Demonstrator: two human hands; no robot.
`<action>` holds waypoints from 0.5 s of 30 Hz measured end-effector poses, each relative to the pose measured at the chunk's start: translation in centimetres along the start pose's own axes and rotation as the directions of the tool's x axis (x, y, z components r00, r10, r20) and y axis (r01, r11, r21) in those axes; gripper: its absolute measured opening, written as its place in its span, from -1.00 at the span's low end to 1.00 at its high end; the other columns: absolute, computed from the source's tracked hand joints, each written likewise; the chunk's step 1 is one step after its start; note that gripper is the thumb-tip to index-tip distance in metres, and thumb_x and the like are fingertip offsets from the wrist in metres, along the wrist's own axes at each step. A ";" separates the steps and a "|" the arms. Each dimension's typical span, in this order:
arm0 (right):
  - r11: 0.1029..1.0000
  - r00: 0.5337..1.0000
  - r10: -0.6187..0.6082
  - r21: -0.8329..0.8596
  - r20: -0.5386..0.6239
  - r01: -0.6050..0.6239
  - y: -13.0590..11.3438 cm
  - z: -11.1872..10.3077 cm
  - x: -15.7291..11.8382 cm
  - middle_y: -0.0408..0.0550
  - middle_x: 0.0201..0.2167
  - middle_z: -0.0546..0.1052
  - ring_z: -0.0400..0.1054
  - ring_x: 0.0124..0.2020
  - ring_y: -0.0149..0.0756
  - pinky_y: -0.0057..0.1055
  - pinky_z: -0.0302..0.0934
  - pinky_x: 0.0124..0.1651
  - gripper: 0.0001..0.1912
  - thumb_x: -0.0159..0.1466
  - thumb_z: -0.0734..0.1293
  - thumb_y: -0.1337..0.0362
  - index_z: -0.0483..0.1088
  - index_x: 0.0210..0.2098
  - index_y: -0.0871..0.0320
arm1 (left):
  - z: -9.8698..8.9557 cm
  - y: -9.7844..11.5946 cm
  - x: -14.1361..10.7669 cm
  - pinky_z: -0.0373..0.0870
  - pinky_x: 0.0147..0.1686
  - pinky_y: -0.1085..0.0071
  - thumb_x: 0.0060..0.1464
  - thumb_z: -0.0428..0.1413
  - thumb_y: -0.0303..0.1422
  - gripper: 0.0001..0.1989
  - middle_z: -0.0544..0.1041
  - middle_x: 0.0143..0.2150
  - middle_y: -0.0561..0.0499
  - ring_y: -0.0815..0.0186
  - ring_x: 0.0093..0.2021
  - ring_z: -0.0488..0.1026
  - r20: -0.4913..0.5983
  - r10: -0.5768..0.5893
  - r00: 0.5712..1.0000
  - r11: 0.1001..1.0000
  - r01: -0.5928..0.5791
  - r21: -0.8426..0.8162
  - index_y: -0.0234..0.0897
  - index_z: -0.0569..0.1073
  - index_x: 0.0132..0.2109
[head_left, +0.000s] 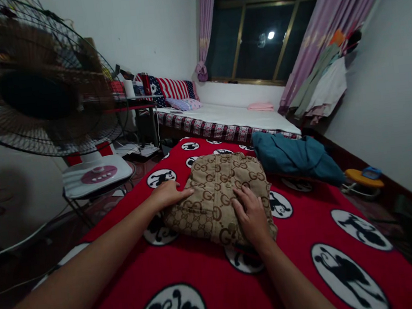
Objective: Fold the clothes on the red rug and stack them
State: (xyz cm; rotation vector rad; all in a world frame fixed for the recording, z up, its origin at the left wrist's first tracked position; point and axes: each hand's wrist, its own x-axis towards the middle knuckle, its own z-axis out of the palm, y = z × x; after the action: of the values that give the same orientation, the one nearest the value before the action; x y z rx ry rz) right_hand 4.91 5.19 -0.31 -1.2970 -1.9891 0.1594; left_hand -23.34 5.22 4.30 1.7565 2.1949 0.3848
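Note:
A folded tan garment with a brown letter pattern point(212, 208) lies as a thick bundle on the red blanket point(213, 282). My left hand point(168, 195) rests against the bundle's left edge, one digit reaching onto its top and the others partly hidden. Flat on the right part of the same garment is my right hand point(252, 216), its fingers spread and pointing away from me. The kind of garment cannot be told from its folded shape. Just beyond it to the right, a teal folded cloth point(295, 156) lies on the blanket.
A large fan point(39, 94) stands close on the left, beside a white-seated chair point(96, 174). Behind the blanket is a bed with a white sheet point(223, 113) under a window. Clothes point(326, 86) hang at the right wall. An orange stool point(364, 177) stands below them.

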 end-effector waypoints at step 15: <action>0.965 0.810 0.133 -0.261 0.571 0.025 -9.4 0.9 13.3 0.31 -0.01 0.50 0.35 0.08 0.09 -0.12 0.18 0.07 -0.06 0.10 0.08 -0.40 0.47 -0.03 0.32 | 0.2 1.4 -8.1 0.44 -0.10 0.28 -0.30 0.33 -0.17 -0.23 0.56 -0.05 -0.11 0.09 -0.05 0.50 -0.063 0.054 0.997 0.734 -0.082 -0.674 -0.31 0.37 0.11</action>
State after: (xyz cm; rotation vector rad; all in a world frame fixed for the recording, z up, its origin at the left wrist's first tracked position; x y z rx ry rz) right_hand -5.43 12.00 10.35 -1.6130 -2.5622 0.3790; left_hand -20.30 -2.38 5.21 1.4030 1.6730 1.0912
